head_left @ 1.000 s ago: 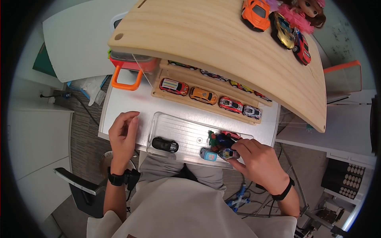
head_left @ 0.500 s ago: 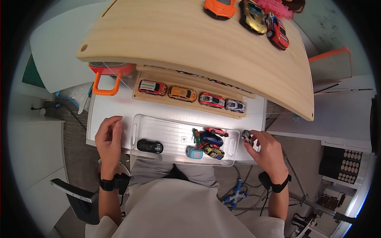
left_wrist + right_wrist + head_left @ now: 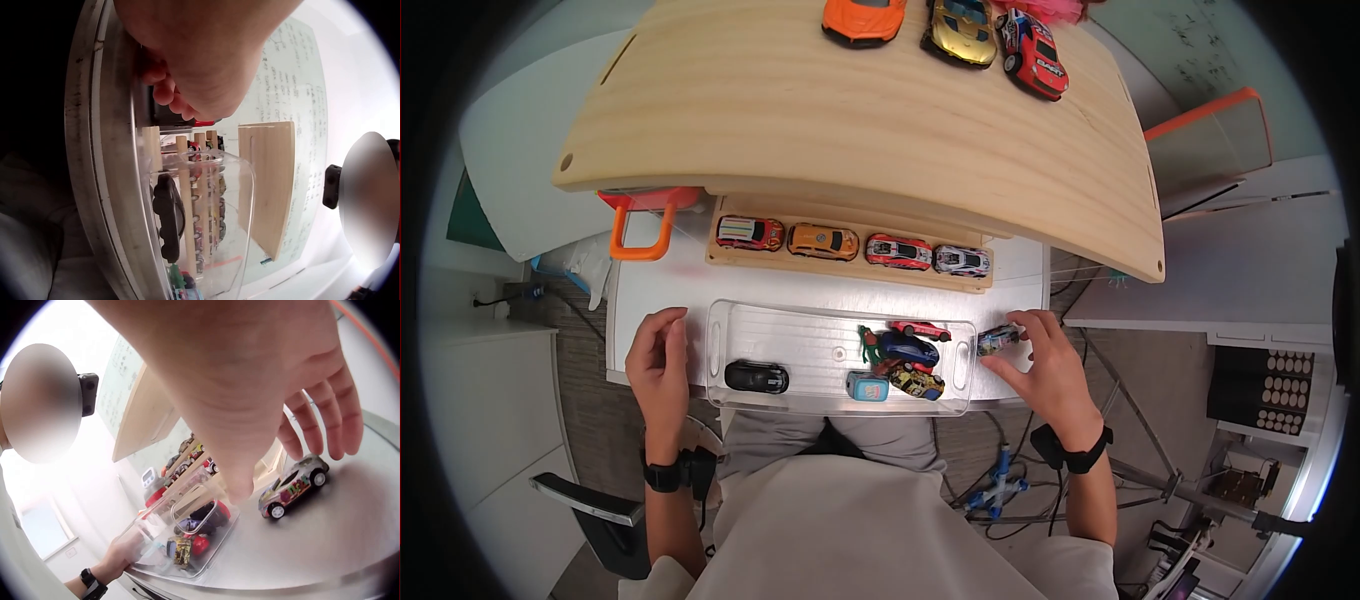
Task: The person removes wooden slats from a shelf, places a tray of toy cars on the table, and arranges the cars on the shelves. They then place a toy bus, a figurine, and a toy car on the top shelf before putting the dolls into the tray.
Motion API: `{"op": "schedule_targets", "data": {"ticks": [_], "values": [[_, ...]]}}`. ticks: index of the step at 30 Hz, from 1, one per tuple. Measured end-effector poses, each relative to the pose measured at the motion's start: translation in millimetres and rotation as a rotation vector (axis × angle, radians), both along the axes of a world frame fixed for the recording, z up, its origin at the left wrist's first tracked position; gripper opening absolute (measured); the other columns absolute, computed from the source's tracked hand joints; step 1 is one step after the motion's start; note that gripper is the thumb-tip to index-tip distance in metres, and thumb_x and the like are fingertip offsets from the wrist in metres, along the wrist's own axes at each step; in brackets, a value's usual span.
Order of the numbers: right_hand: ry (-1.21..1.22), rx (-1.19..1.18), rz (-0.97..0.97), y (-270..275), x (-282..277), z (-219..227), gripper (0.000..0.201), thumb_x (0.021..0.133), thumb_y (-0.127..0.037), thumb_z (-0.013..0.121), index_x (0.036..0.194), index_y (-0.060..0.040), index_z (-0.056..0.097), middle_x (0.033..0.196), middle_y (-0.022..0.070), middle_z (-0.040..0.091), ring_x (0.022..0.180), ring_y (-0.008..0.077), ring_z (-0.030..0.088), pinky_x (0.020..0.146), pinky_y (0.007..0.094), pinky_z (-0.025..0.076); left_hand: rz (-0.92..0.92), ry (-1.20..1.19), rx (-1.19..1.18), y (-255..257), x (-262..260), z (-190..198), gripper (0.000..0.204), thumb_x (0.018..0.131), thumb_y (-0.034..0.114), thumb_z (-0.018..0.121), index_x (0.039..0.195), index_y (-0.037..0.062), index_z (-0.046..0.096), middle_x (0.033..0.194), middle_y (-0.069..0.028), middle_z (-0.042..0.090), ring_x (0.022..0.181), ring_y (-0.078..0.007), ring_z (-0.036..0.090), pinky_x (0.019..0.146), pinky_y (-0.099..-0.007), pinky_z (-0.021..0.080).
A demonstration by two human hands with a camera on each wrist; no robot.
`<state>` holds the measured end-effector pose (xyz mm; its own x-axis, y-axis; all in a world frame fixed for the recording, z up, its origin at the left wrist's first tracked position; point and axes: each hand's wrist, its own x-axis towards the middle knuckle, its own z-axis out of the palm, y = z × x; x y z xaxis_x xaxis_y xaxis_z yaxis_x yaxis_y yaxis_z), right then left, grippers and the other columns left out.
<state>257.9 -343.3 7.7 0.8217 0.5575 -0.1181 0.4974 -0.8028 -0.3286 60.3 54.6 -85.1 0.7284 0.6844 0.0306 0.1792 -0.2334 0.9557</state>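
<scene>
Straddling the patterned toy car (image 3: 295,489), the right hand (image 3: 1048,372) is loosely spread, grip slack, fingertip contact unclear.

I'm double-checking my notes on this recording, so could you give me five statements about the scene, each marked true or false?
1. The right grip is inside the clear tray. False: it is beyond the tray's right end, by a multicoloured car.
2. That multicoloured car stands on its wheels. True.
3. The left grip holds the black car. False: it holds nothing; that car is in the tray.
4. Four cars show in the wooden rack's front row. True.
5. No car is on the raised board. False: an orange car, a gold car and a red car are.
</scene>
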Motion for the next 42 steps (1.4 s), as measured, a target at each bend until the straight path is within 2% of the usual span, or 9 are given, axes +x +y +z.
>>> {"op": "schedule_targets", "data": {"ticks": [5, 14, 20, 24, 29, 30, 33, 38, 42], "values": [[-0.026, -0.048, -0.024, 7, -5, -8, 0.058, 0.082, -0.035, 0.086, 0.124, -0.004, 0.062, 0.12, 0.0166, 0.062, 0.106, 0.0374, 0.067, 0.088, 0.0445, 0.058, -0.01, 0.013, 0.021, 0, 1, -1, 0.018, 0.107, 0.01, 0.059, 0.12, 0.0012, 0.069, 0.084, 0.0052, 0.056, 0.071, -0.0018, 0.045, 0.061, -0.0191, 0.036], [-0.089, 0.045, 0.162, 3, 1, -1, 0.064, 0.08, -0.019, 0.085, 0.135, -0.0027, 0.057, 0.13, 0.0221, 0.06, 0.12, 0.0411, 0.06, 0.102, 0.0472, 0.052, -0.012, -0.003, 0.011, -2, 2, 2, 0.013, 0.103, 0.004, 0.062, 0.111, -0.0013, 0.071, 0.088, 0.0023, 0.062, 0.072, -0.0028, 0.048, 0.064, -0.0192, 0.039], [-0.026, 0.045, 0.036, -13, 15, 10, 0.067, 0.08, -0.016, 0.086, 0.138, -0.0023, 0.055, 0.129, 0.0211, 0.063, 0.118, 0.0407, 0.061, 0.099, 0.0455, 0.053, -0.01, -0.027, 0.047, -3, 3, 1, 0.011, 0.1, 0.001, 0.063, 0.107, -0.0008, 0.072, 0.083, 0.0024, 0.059, 0.07, -0.0041, 0.045, 0.062, -0.0205, 0.036], [-0.173, 0.237, -0.264, -24, 37, 66, 0.064, 0.082, -0.013, 0.086, 0.138, -0.0006, 0.056, 0.131, 0.0166, 0.065, 0.113, 0.0275, 0.065, 0.096, 0.0363, 0.053, -0.018, -0.043, 0.075, -4, 4, 2, 0.011, 0.1, 0.001, 0.064, 0.107, -0.001, 0.072, 0.081, 0.0024, 0.058, 0.069, -0.0045, 0.045, 0.062, -0.021, 0.036], [-0.386, 0.585, -0.164, -17, 64, 146, 0.066, 0.083, -0.011, 0.085, 0.142, -0.0005, 0.056, 0.135, 0.0126, 0.065, 0.122, 0.022, 0.062, 0.097, 0.0365, 0.052, -0.006, -0.024, 0.111, -4, 4, 3, 0.011, 0.099, 0.003, 0.064, 0.107, -0.0012, 0.072, 0.081, 0.0021, 0.059, 0.068, -0.0041, 0.045, 0.06, -0.021, 0.036], [-0.399, 0.599, -0.172, -9, 67, 158, 0.066, 0.083, -0.011, 0.085, 0.142, -0.0005, 0.056, 0.135, 0.0126, 0.065, 0.122, 0.022, 0.062, 0.097, 0.0365, 0.052, -0.015, -0.036, 0.126, -4, 4, 3, 0.011, 0.099, 0.003, 0.064, 0.107, -0.0012, 0.072, 0.081, 0.0021, 0.059, 0.068, -0.0041, 0.045, 0.06, -0.021, 0.036], [-0.313, 0.545, 0.069, 34, 70, 187, 0.065, 0.08, -0.013, 0.086, 0.139, -0.0022, 0.061, 0.13, 0.0109, 0.068, 0.119, 0.0197, 0.064, 0.096, 0.0348, 0.052, -0.012, -0.02, 0.06, -3, 2, 2, 0.012, 0.101, 0.005, 0.064, 0.108, -0.0016, 0.072, 0.082, 0.0017, 0.062, 0.069, -0.0038, 0.047, 0.06, -0.0211, 0.038], [-0.331, 0.408, 0.323, 84, 93, 193, 0.059, 0.082, -0.021, 0.084, 0.135, -0.0031, 0.065, 0.124, 0.0118, 0.071, 0.104, 0.0217, 0.066, 0.093, 0.0354, 0.054, -0.012, -0.039, 0.069, -2, 0, -3, 0.014, 0.102, 0.006, 0.063, 0.109, -0.0026, 0.072, 0.087, -0.0005, 0.065, 0.074, -0.0056, 0.051, 0.065, -0.0227, 0.042], [-0.313, 0.422, 0.35, 98, 117, 187, 0.057, 0.084, -0.024, 0.081, 0.135, -0.0047, 0.065, 0.125, 0.0122, 0.07, 0.102, 0.0234, 0.066, 0.093, 0.0364, 0.055, -0.006, -0.042, 0.061, -2, -2, -3, 0.015, 0.102, 0.006, 0.063, 0.11, -0.0032, 0.071, 0.088, -0.0012, 0.065, 0.075, -0.0063, 0.053, 0.067, -0.0228, 0.044]]}}
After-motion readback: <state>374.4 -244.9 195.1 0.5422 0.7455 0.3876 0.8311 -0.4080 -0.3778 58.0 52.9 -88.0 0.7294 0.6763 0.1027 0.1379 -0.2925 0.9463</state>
